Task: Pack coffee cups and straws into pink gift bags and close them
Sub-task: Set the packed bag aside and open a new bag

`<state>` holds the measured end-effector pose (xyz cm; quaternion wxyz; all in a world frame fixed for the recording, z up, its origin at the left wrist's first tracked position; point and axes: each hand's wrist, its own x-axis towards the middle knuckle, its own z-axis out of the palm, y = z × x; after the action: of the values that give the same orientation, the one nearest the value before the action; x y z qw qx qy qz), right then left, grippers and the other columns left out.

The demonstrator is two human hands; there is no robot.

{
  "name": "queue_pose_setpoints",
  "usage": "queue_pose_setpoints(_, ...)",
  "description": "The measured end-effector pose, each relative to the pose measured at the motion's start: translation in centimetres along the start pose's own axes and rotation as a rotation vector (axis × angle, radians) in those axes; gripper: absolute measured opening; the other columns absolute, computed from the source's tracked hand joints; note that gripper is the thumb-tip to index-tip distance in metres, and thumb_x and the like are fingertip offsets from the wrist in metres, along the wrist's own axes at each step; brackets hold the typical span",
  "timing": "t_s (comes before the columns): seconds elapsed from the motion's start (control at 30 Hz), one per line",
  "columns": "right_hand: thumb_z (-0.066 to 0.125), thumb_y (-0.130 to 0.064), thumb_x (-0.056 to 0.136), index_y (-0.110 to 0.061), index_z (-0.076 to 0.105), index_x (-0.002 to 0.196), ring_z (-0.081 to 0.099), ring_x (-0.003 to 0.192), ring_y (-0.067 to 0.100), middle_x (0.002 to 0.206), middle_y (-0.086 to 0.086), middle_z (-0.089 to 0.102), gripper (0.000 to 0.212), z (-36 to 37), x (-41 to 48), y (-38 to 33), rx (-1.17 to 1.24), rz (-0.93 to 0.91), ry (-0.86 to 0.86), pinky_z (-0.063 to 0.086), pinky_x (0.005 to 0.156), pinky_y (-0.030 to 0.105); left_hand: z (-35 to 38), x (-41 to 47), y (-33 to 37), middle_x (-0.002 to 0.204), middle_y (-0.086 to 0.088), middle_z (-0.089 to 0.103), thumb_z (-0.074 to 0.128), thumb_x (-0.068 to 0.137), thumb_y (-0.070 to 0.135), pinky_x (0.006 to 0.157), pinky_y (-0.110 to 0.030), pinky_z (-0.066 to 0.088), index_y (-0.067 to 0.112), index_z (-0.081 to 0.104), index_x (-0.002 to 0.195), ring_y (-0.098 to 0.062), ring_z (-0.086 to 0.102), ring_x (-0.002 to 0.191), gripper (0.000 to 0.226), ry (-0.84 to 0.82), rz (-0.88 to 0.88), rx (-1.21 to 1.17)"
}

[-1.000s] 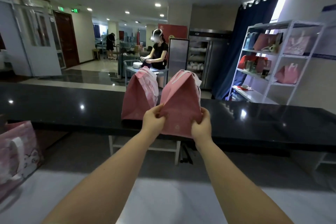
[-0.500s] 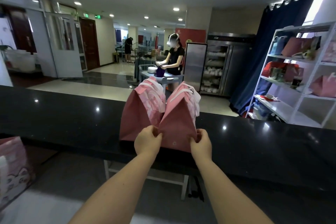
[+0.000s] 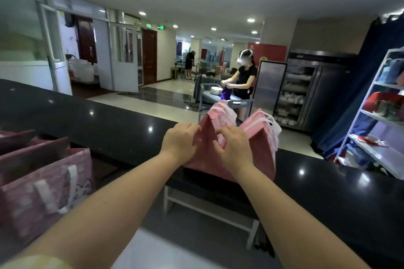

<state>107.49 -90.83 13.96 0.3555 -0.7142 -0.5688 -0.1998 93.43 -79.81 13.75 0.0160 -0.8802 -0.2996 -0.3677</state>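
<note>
So, both hands are on the left bag (image 3: 207, 159), standing at the counter's (image 3: 109, 129) near edge just beside the second bag (image 3: 261, 148): left hand (image 3: 180, 142) curled round its side, right hand (image 3: 235, 150) half-bent against its front, grip unclear, probably squaring the folds shut.

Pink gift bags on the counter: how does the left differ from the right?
The left hand curls on the left bag's edge, the right hand hovers at its front; the right bag stands untouched. The left bag's top shows higher than the right bag's. Both are pink, closed, with white handles.
</note>
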Motion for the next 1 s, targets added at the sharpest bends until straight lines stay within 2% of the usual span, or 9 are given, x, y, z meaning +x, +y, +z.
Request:
queue_pose_setpoints(0.07,0.071,-0.026,0.082,-0.016,0.066,0.104,0.051,0.108,0.028,0.106,0.004,0.064,0.024,1.3,1.7,-3.2,-0.019,-0.068,-0.040,0.035,0.101,0.038,-2.8,-0.7,-3.4,0.109,0.000,0.061,0.060,0.086,0.033,0.081,-0.037,0.046,0.021,0.058,0.116,-0.023,0.057,0.099,0.032,-0.036,0.077,0.173)
queue_pose_setpoints(0.17,0.069,-0.029,0.085,-0.020,0.062,0.117,0.052,0.110,0.023,0.115,0.001,0.062,0.034,3.5,4.3,-8.6,-0.047,-0.216,-0.100,0.040,0.095,0.034,-7.5,-2.3,-9.6,0.115,0.000,0.058,0.062,0.085,0.036,0.084,-0.036,0.044,0.024,0.052,0.123,-0.020,0.055,0.104,0.041,-0.032,0.091,0.353)
queue_pose_setpoints(0.37,0.068,-0.029,0.087,-0.023,0.049,0.136,0.050,0.122,0.021,0.133,0.001,0.054,0.053,10.6,6.1,-24.5,0.037,-0.445,-0.206,0.046,0.097,0.034,-18.4,-9.6,-22.8,0.126,-0.003,0.048,0.059,0.082,0.046,0.089,-0.041,0.043,0.026,0.044,0.133,-0.025,0.046,0.114,0.058,-0.033,-0.206,0.579)
queue_pose_setpoints(0.5,0.067,-0.030,0.088,-0.027,0.048,0.135,0.049,0.120,0.023,0.134,0.000,0.052,0.051,16.9,4.9,-38.1,0.092,-0.545,-0.306,0.046,0.095,0.037,-26.4,-17.3,-32.1,0.128,-0.004,0.044,0.056,0.081,0.047,0.090,-0.041,0.040,0.026,0.040,0.135,-0.027,0.043,0.114,0.061,-0.081,-0.391,0.707)
queue_pose_setpoints(0.67,0.061,-0.038,0.089,-0.024,0.049,0.131,0.050,0.114,0.026,0.129,0.003,0.052,0.046,24.2,4.1,-53.9,0.071,-0.708,-0.320,0.046,0.089,0.038,-36.0,-25.6,-43.0,0.127,-0.004,0.046,0.055,0.081,0.048,0.089,-0.041,0.036,0.025,0.044,0.132,-0.028,0.042,0.115,0.057,-0.118,-0.549,0.819)
queue_pose_setpoints(0.83,0.065,-0.036,0.087,-0.022,0.047,0.134,0.048,0.119,0.028,0.134,0.004,0.049,0.052,30.4,5.3,-63.3,0.057,-0.694,-0.426,0.045,0.095,0.042,-41.8,-29.8,-51.9,0.132,-0.004,0.046,0.054,0.084,0.044,0.093,-0.041,0.034,0.025,0.043,0.137,-0.028,0.042,0.117,0.057,-0.110,-0.592,0.852)
queue_pose_setpoints(1.0,0.065,-0.033,0.085,-0.024,0.050,0.132,0.049,0.118,0.026,0.131,0.003,0.053,0.050,36.5,6.3,-65.4,0.071,-0.603,-0.506,0.044,0.093,0.040,-40.4,-30.7,-58.4,0.128,0.000,0.049,0.052,0.086,0.045,0.091,-0.038,0.034,0.027,0.044,0.134,-0.024,0.044,0.114,0.052,-0.128,-0.613,0.793)
